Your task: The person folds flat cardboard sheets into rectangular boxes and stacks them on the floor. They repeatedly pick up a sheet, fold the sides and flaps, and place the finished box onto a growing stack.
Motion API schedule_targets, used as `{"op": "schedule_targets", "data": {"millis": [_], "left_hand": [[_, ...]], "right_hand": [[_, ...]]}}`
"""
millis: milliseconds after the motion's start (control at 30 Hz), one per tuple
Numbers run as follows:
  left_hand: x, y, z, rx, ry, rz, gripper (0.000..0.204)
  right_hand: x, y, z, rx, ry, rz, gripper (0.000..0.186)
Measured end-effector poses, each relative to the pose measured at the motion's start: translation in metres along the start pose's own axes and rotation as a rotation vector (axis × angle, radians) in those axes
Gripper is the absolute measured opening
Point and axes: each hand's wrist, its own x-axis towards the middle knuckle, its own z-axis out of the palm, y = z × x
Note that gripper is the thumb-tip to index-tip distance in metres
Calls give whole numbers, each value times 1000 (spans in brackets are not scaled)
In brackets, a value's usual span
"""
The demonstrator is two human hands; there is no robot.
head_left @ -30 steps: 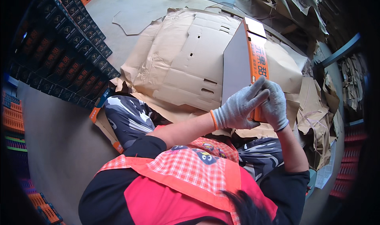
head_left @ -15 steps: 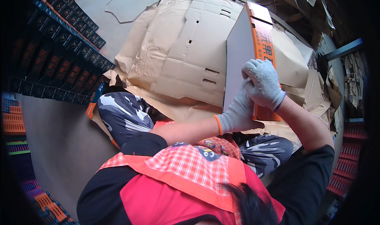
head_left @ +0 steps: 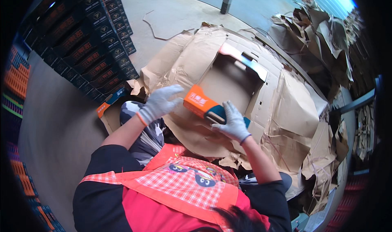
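Note:
An open cardboard box tray (head_left: 199, 103), orange and dark teal with a brown inside, lies on a paper-covered work surface. Its near wall has a slot-shaped handle hole, and its far wall has a cutout. My right hand (head_left: 234, 124), in a pale grey glove, grips the near wall at its right part, thumb outside by the slot and fingers at the rim. My left hand (head_left: 160, 103), gloved alike, hovers just left of the tray's near left corner. Its fingers are apart and it holds nothing.
Brown kraft paper (head_left: 196, 48) and flat cardboard cover the surface. Stacked dark boxes (head_left: 98, 44) rise at the left. Another box tray (head_left: 108, 113) stands beside my left knee. Scrap paper (head_left: 310, 32) is heaped at the far right, near a metal bar (head_left: 357, 101).
The box stood on edge at the right with both hands at its near end. Now it lies with its open side up, farther left. My left hand has moved left, off it.

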Motion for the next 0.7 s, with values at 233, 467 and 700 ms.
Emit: {"op": "schedule_targets", "data": {"millis": [233,467,700], "left_hand": [[-133,-75,-53,228,679,-395,30],[-282,-138,69,496,-76,-913,90],[-325,-163,95,430,-229,-891,70]], "right_hand": [[68,12,56,-158,-300,51,69],[198,-123,-12,79,-483,-350,72],[197,-273,66,196,-691,-915,69]]}}
